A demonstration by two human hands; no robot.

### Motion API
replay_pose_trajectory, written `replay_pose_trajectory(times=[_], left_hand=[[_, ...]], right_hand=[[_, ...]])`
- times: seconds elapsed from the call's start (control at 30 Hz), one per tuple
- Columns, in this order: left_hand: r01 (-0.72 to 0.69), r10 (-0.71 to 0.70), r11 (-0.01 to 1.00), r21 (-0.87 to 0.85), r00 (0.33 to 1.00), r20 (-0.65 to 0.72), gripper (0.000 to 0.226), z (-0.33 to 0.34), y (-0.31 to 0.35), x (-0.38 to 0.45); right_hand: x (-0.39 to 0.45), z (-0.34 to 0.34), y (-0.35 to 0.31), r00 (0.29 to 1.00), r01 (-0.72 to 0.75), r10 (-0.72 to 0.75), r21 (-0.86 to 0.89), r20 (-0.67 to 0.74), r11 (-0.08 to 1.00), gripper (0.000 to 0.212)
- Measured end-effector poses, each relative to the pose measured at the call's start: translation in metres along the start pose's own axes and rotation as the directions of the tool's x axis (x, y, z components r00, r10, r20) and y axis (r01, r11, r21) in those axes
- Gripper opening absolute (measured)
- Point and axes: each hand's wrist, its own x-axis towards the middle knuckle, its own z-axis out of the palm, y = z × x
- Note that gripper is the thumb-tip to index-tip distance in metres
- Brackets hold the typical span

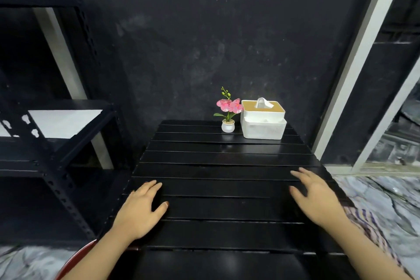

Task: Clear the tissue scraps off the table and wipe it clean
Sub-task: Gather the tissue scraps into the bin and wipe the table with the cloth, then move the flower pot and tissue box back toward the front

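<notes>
A black slatted table (227, 159) fills the middle of the view. No tissue scraps show on its surface. My left hand (141, 209) rests flat near the table's left edge, fingers apart and holding nothing. My right hand (316, 198) hovers or lies over the right side, also spread and holding nothing. At the table's far end stands a white tissue box (263, 124) with a tan lid and a tissue sticking up from its slot.
A small white pot with pink artificial flowers (228, 118) stands left of the tissue box. A black metal shelf rack (52, 134) is at the left. A red round rim (75, 259) shows at the lower left. Marbled floor lies on the right.
</notes>
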Motion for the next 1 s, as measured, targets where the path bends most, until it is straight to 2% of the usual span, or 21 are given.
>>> replay_pose_trajectory(times=[0.13,0.27,0.47,0.63,1.0], left_hand=[[-0.071,0.071,0.997,0.012,0.997,0.022,0.066,0.005,0.030,0.048],[-0.110,0.110,0.994,0.007,0.994,0.020,0.066,0.012,0.056,0.104],[-0.121,0.121,0.993,-0.005,0.992,0.041,0.065,0.029,0.074,0.166],[-0.131,0.129,0.991,0.025,0.990,0.056,0.065,0.048,0.074,0.179],[-0.143,0.141,0.987,0.077,0.989,0.032,0.063,0.058,0.073,0.182]], right_hand=[[0.047,0.030,-0.039,0.985,0.114,-0.124,0.086,0.117,0.990,0.049],[0.092,0.057,-0.061,0.973,0.117,-0.131,0.082,0.190,0.990,0.056],[0.137,0.089,-0.066,0.969,0.124,-0.130,0.040,0.212,0.991,0.067],[0.145,0.109,-0.060,0.966,0.151,-0.140,-0.034,0.219,0.988,0.073],[0.145,0.117,-0.058,0.966,0.183,-0.163,-0.083,0.200,0.980,0.070]])
